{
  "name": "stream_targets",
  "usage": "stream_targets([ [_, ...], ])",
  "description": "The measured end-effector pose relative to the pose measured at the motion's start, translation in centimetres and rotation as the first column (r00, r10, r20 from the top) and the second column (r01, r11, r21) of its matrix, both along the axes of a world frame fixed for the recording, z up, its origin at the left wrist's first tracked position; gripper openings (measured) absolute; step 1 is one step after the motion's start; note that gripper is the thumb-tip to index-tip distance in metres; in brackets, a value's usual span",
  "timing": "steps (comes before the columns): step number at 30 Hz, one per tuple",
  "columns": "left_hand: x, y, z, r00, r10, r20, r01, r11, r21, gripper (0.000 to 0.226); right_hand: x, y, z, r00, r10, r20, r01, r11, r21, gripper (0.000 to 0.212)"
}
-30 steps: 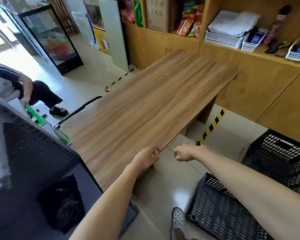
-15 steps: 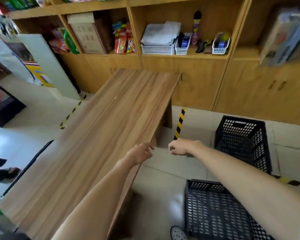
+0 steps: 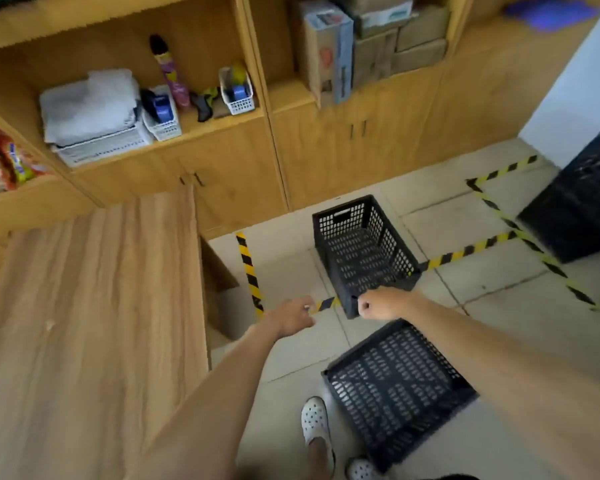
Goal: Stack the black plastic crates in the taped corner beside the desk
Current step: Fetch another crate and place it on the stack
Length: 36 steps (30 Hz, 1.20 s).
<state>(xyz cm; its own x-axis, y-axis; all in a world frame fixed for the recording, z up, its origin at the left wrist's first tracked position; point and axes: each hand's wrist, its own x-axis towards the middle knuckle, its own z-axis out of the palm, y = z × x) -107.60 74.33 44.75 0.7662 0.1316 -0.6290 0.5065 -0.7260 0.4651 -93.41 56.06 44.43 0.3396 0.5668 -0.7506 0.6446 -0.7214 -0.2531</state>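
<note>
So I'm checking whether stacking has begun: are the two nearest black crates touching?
Apart. The head view shows bare floor tile between the crate in the taped corner and the nearer crate.

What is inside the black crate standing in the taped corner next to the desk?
The crate looks empty: only its perforated floor and walls show. The right hand covers part of its near rim.

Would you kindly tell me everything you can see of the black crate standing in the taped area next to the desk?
The black crate looks like moulded plastic, with perforated lattice walls and floor and a slot handle cut in its far wall. It stands upright on the tiled floor, open top up, empty, slightly skewed, between the striped floor tape and the cabinet fronts. Its near right corner covers a stretch of tape. The right hand, fingers curled, overlaps its near rim; whether it grips the rim I cannot tell.
</note>
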Motion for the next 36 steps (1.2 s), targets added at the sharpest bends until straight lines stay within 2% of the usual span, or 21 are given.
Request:
stream_targets([
  [5, 7.9, 1.8, -0.4, 0.989, -0.149, 0.012, 0.149, 0.988, -0.024, 0.035, 1.8, -1.7, 0.1, 0.956, -0.291, -0.022, 0.292, 0.955, 0.049, 0.023],
  [9, 13.7, 0.5, -1.9, 0.961, -0.272, 0.054, 0.273, 0.962, -0.02, 0.029, 3.1, -4.0, -0.5, 0.877, -0.475, -0.067, 0.479, 0.873, 0.091, 0.037],
  [13, 16.5, -3.5, -5.5, 0.918, -0.395, -0.041, 0.393, 0.919, -0.046, 0.031, 3.1, -8.1, -2.8, 0.817, -0.575, -0.051, 0.577, 0.815, 0.05, 0.036],
  [16, 16.8, -5.7, -9.2, 0.895, -0.428, -0.124, 0.427, 0.904, -0.031, 0.039, 2.8, -12.1, -6.1, 0.758, -0.646, -0.094, 0.643, 0.763, -0.061, 0.033],
  [19, 17.2, -6.9, -12.1, 0.885, -0.427, -0.183, 0.435, 0.9, 0.003, 0.039, 3.0, -15.5, -9.8, 0.691, -0.716, -0.099, 0.708, 0.698, -0.108, 0.028],
  [24, 19.1, -8.0, -18.0, 0.905, -0.385, -0.181, 0.397, 0.917, 0.034, 0.036, 4.0, -18.5, -15.8, 0.59, -0.799, -0.121, 0.802, 0.596, -0.023, 0.03],
  [26, 19.2, -8.6, -21.0, 0.909, -0.364, -0.203, 0.379, 0.925, 0.039, 0.035, 4.0, -19.9, -19.0, 0.517, -0.844, -0.142, 0.852, 0.524, -0.011, 0.033],
  [29, 18.4, -10.1, -25.6, 0.898, -0.354, -0.262, 0.372, 0.928, 0.022, 0.038, 3.2, -22.3, -23.7, 0.445, -0.873, -0.2, 0.886, 0.461, -0.041, 0.033],
  [31, 17.9, -11.2, -28.6, 0.89, -0.342, -0.302, 0.361, 0.933, 0.008, 0.042, 2.6, -24.0, -27.0, 0.41, -0.893, -0.186, 0.899, 0.43, -0.084, 0.031],
  [36, 16.7, -13.6, -36.1, 0.885, -0.315, -0.343, 0.323, 0.946, -0.036, 0.054, 0.4, -27.9, -33.9, 0.196, -0.97, -0.142, 0.97, 0.214, -0.119, 0.027],
])
